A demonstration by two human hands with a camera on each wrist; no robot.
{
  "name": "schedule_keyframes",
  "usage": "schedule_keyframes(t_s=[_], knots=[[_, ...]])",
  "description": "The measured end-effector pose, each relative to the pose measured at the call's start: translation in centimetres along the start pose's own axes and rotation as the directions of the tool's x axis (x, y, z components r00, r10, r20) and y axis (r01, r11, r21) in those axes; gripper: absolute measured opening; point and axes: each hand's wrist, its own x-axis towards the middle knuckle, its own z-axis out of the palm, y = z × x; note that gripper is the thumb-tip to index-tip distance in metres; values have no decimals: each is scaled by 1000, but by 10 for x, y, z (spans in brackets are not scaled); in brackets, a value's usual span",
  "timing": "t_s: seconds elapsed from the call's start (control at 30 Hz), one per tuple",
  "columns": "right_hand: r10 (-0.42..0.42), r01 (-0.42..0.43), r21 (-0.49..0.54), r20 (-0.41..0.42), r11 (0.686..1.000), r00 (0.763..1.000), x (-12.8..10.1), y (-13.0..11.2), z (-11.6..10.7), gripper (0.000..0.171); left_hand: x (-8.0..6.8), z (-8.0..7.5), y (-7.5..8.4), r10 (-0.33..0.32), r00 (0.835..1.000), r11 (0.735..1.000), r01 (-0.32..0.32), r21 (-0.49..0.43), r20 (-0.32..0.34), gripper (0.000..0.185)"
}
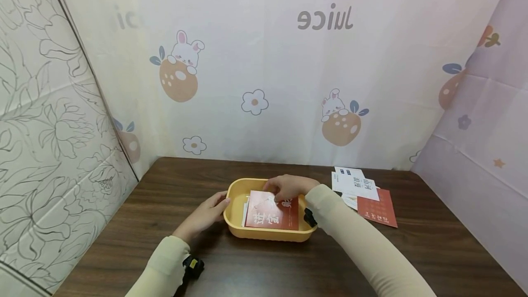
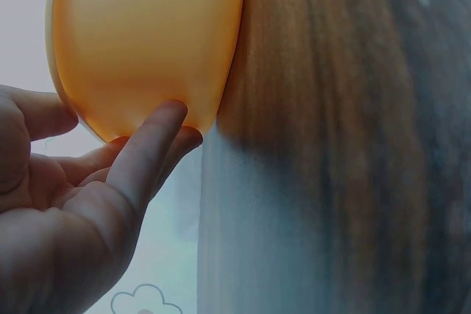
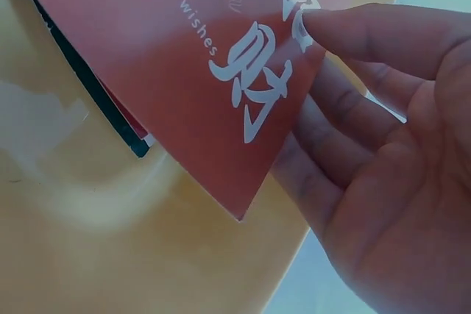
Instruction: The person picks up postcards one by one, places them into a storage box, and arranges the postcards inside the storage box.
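Two hands work at the orange plastic tub [image 1: 235, 214] mid-frame on the brown wooden worktop [image 1: 288, 265]. The right hand [image 1: 288, 187] pinches a red paper card [image 1: 272, 217] reading "your wishes" inside it. The left hand [image 1: 206, 214], fingers straight, touches the tub's left side.

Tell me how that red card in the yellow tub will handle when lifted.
The red card looks thin and flat, so probably light and slightly bendy. Its smooth face may slip between the right hand's fingers. It is unlikely to roll.
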Motion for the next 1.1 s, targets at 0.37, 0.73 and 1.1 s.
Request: schedule_keyframes(t_s=[0.37, 0.73, 1.1], knots=[[2, -2, -2, 20, 1000, 1000, 0, -3, -2, 34, 0, -1, 2, -13, 1000, 1000, 13, 0, -19, 49], [19, -18, -27, 26, 999, 999, -2, -4, -1, 32, 1, 0, 0, -10, 1000, 1000, 11, 17, -15, 48], [21, -21, -21, 15, 1000, 1000, -6, -2, -5, 36, 1, -1, -1, 0, 1000, 1000, 1, 11, -5, 48]])
